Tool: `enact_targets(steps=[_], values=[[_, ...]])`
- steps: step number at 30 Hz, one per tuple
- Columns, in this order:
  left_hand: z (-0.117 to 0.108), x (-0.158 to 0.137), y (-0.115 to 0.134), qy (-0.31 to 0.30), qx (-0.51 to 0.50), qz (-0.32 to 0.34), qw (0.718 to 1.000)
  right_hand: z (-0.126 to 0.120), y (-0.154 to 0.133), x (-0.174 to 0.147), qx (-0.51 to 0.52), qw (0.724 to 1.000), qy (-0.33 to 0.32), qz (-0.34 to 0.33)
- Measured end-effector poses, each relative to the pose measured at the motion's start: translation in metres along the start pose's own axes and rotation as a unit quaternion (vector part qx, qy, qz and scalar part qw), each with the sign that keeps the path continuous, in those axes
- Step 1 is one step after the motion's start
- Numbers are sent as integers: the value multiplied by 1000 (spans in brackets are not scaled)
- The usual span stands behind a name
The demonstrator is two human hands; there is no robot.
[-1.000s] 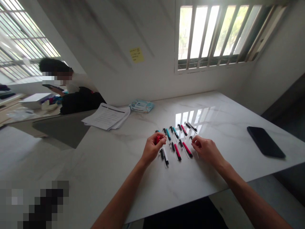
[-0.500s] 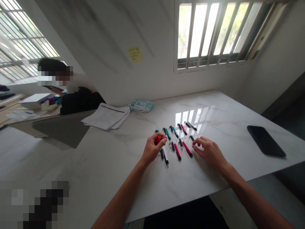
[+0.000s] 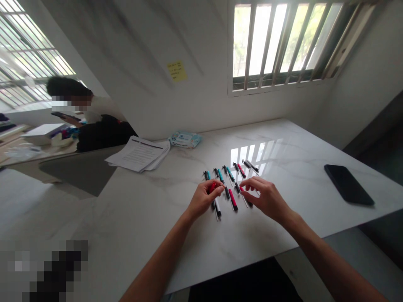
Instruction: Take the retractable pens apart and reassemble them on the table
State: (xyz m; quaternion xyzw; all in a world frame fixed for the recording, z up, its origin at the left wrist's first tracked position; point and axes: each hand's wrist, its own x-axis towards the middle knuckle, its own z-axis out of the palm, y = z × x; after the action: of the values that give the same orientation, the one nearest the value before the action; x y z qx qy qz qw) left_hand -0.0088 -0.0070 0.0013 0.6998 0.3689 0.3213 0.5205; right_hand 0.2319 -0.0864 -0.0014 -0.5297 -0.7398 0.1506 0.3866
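Observation:
My left hand (image 3: 206, 196) is closed round a red pen barrel (image 3: 213, 187), whose open end shows above the fingers. My right hand (image 3: 262, 193) hovers over the pen parts to the right of it, thumb and fingertips close together; anything between them is too small to make out. Under it a pink-red barrel (image 3: 250, 204) is partly hidden, with a black pen part (image 3: 237, 187) just left of the fingertips. Between the hands lies another pink-red barrel (image 3: 233, 199). A white barrel (image 3: 218, 207) shows below my left hand. Teal barrels (image 3: 230, 173) lie behind, beside black parts and thin refills.
A black phone (image 3: 349, 184) lies at the right of the marble-look table (image 3: 252, 239). Papers (image 3: 137, 154) and a blue wipes pack (image 3: 185, 139) are at the back left. Another person (image 3: 100, 126) sits beyond the grey panel (image 3: 82, 167), holding a dark device.
My right hand has moved left, from the rightmost pen parts to above the pink-red barrel. My left hand keeps the red barrel and has shifted slightly right.

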Motion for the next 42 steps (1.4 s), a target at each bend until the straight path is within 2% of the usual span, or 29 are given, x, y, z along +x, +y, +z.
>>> enact_targets(steps=[4, 7, 13, 19, 24, 27, 30, 35, 42], values=[[1, -1, -1, -42, 1, 3, 999, 18, -25, 15, 48, 997, 2, -59], [1, 0, -3, -61, 1, 9, 998, 27, -31, 21, 61, 995, 0, -80], [0, -1, 0, -65, -2, 16, 998, 30, -29, 21, 70, 995, 17, -76], [1, -2, 2, -79, 13, 7, 997, 20, -17, 27, 70, 994, -14, -84], [-2, 1, -3, -15, -60, -25, 998, 3, 23, 24, -9, 998, -10, -56], [-5, 5, -5, 19, -134, -21, 991, -6, 52, 20, -68, 996, -29, -41], [-5, 7, -6, 47, -150, -16, 987, -8, 71, 17, -108, 992, -50, -35], [-5, 7, -5, 79, -99, 13, 992, -8, 77, 15, -141, 987, -70, -25], [-5, 7, -5, 94, -104, 25, 990, -16, 63, 11, -146, 987, -64, -8]])
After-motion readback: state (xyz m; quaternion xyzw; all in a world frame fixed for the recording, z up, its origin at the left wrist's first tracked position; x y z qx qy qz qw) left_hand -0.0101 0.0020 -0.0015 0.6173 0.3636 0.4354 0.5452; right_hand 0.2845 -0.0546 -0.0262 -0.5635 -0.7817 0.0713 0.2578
